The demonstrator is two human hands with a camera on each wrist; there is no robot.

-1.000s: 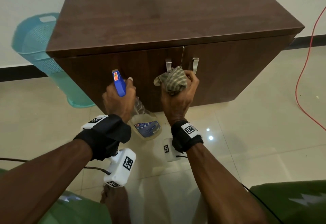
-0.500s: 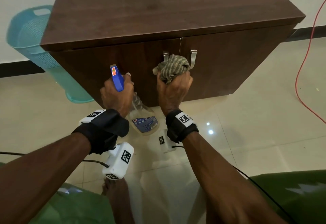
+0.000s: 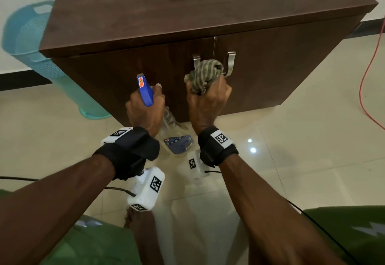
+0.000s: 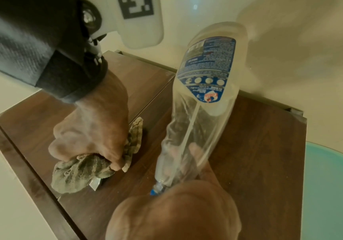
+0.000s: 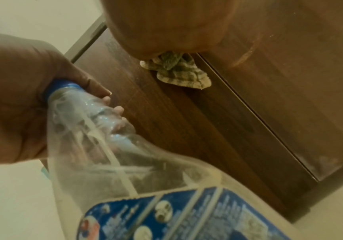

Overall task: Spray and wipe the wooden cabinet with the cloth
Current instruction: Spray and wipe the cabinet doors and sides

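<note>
**Both hands at the cabinet doors, bottle and cloth held**

At the cabinet's front, the left hand (image 3: pixel 145 110) is curled round the neck of the spray bottle (image 3: pixel 177 141), fingers wrapped just under the blue trigger head (image 3: pixel 144 90). The left wrist view shows the clear neck running out of the fist, fingertips visible through the plastic. The bottle's long axis slants: its blue nozzle end points up and toward the left door of the cabinet (image 3: pixel 187 14), while its labelled base hangs down and back toward the person, over the tiled floor (image 3: pixel 302 150). The bottle looks nearly empty, with its dip tube showing inside.

Beside it, the right hand (image 3: pixel 207 106) is closed in a fist around the bunched cloth (image 3: pixel 205 76), a striped olive-and-cream rag that bulges out above the knuckles. The cloth lies against the door fronts at the seam between the two doors, just below the pair of metal handles (image 3: pixel 230 61), and covers part of them. In the right wrist view a loose corner of cloth hangs from the fist onto the dark wood.

Left of the cabinet stands a turquoise laundry basket (image 3: pixel 25 35), against the wall. To the cabinet's right, a red cable (image 3: pixel 366 73) trails across the floor.
</note>
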